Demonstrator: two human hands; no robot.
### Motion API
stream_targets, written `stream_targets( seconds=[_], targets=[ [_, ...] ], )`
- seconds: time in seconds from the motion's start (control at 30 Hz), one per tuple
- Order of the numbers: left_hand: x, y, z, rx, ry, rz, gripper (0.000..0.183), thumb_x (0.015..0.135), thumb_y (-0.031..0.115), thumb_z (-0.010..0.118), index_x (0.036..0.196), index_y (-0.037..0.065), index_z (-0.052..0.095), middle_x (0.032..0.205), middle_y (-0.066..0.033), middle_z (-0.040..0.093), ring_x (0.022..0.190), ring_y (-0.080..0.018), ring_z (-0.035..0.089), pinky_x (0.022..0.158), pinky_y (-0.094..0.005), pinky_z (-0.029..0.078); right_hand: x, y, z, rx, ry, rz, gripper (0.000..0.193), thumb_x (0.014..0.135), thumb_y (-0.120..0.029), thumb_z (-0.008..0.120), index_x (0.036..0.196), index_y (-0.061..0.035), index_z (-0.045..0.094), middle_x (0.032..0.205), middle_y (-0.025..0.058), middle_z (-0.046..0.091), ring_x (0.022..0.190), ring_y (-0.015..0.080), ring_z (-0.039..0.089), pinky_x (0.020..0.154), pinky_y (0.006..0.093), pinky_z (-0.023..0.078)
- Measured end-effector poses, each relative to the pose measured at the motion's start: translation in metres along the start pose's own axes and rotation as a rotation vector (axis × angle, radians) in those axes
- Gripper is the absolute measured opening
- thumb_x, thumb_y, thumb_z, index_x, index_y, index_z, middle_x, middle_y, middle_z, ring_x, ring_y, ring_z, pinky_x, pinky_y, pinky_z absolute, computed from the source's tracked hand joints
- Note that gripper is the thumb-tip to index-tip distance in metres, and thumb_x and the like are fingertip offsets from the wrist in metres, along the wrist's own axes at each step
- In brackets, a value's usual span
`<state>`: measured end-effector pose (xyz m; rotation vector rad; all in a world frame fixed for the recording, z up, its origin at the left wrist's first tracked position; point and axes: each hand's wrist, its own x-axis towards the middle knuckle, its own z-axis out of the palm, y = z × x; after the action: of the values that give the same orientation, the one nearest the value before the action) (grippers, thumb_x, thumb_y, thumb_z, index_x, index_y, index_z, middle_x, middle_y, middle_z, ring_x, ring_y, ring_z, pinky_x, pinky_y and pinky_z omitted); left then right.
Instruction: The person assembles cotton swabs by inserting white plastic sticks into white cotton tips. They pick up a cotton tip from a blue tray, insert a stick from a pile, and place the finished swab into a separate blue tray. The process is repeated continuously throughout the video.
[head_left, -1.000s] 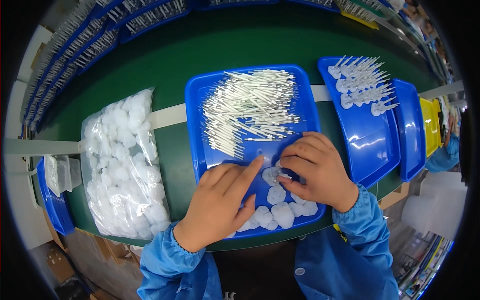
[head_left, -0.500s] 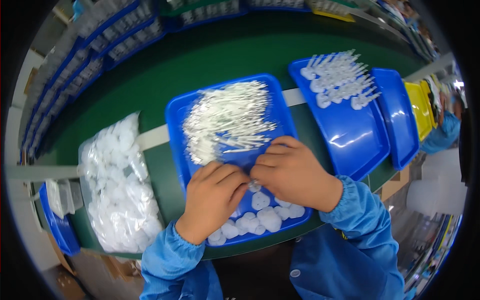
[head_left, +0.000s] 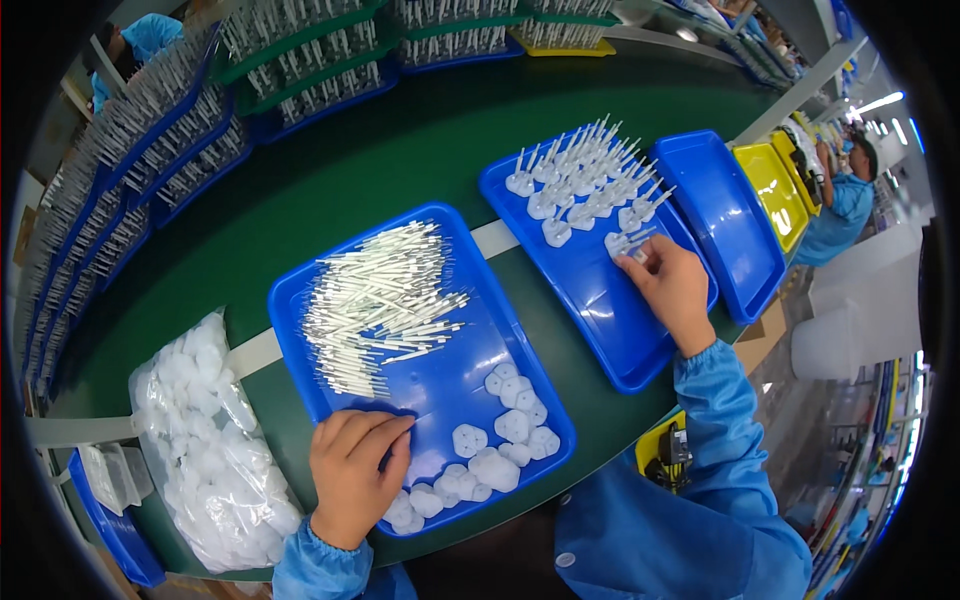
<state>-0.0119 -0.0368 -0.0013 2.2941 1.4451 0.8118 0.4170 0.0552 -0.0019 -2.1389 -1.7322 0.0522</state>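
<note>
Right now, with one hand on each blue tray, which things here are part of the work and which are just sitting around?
In use:
- left hand on the near blue tray
- white rods
- loose white caps
- right hand at the assembled pieces
- second blue tray

Lying about:
- bag of white caps
- empty blue tray
- yellow tray
- filled racks at the back

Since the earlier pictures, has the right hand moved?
Yes. The right hand left the near blue tray and went right, to the neighbouring tray with assembled white pieces.
</note>
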Motion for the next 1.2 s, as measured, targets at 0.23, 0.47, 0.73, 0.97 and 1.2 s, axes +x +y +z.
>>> stream_targets(
  seconds=[0.23, 0.47, 0.73, 0.97, 1.2],
  targets=[
    [0.01, 0.014, -0.007, -0.044, -0.129, 0.022, 0.033, 0.084, 0.016, 0.088, 0.116, 0.011, 0.083, 0.111, -0.0072, 0.076, 0.098, -0.0313, 0.072, 0.086, -0.0424, 0.055, -0.006, -0.011, -0.006, 0.088, 0.052, -0.289, 0.02, 0.092, -0.02, 0.086, 0.102, -0.0046, 0.077, 0.111, 0.0105, 0.078, 0.085, 0.0284, 0.077, 0.075, 0.039, 0.061],
    [0.005, 0.019, 0.011, -0.053, -0.209, 0.14, 0.039, 0.084, 0.025, 0.09, 0.12, 0.014, 0.08, 0.113, -0.0044, 0.072, 0.093, -0.0263, 0.07, 0.081, -0.0418, 0.054, -0.038, -0.112, -0.005, 0.278, -0.069, -0.738, 0.015, 0.089, -0.017, 0.085, 0.1, -0.0092, 0.078, 0.106, 0.0069, 0.078, 0.087, 0.0273, 0.076, 0.076, 0.0422, 0.058],
    [0.004, 0.002, -0.012, -0.395, 0.034, -0.137, 0.03, 0.085, -0.003, 0.086, 0.114, 0.007, 0.085, 0.104, -0.008, 0.07, 0.092, -0.0224, 0.07, 0.085, -0.0335, 0.058, -0.04, -0.18, 0.052, -0.027, 0.011, -0.912, 0.011, 0.083, -0.014, 0.073, 0.093, -0.0107, 0.071, 0.089, 0.0036, 0.068, 0.084, 0.0218, 0.07, 0.074, 0.038, 0.053],
    [0.018, -0.017, -0.008, -0.687, 0.247, -0.24, 0.033, 0.095, -0.007, 0.076, 0.127, -0.001, 0.079, 0.109, -0.0064, 0.064, 0.099, -0.0157, 0.063, 0.084, -0.0285, 0.054, -0.031, -0.19, 0.047, -0.119, -0.093, -0.969, 0.013, 0.085, -0.011, 0.074, 0.098, -0.0086, 0.072, 0.094, 0.006, 0.072, 0.09, 0.0256, 0.072, 0.081, 0.0433, 0.055],
    [0.007, -0.024, -0.001, -1.005, 0.336, -0.263, 0.036, 0.101, -0.008, 0.071, 0.136, -0.003, 0.074, 0.126, -0.0109, 0.059, 0.107, -0.0147, 0.065, 0.088, -0.0253, 0.062, -0.036, -0.189, 0.031, 0.92, -0.549, -0.473, 0.019, 0.088, 0.003, 0.079, 0.103, -0.0047, 0.071, 0.096, 0.0051, 0.075, 0.086, 0.0153, 0.073, 0.08, 0.0326, 0.056]
  ],
)
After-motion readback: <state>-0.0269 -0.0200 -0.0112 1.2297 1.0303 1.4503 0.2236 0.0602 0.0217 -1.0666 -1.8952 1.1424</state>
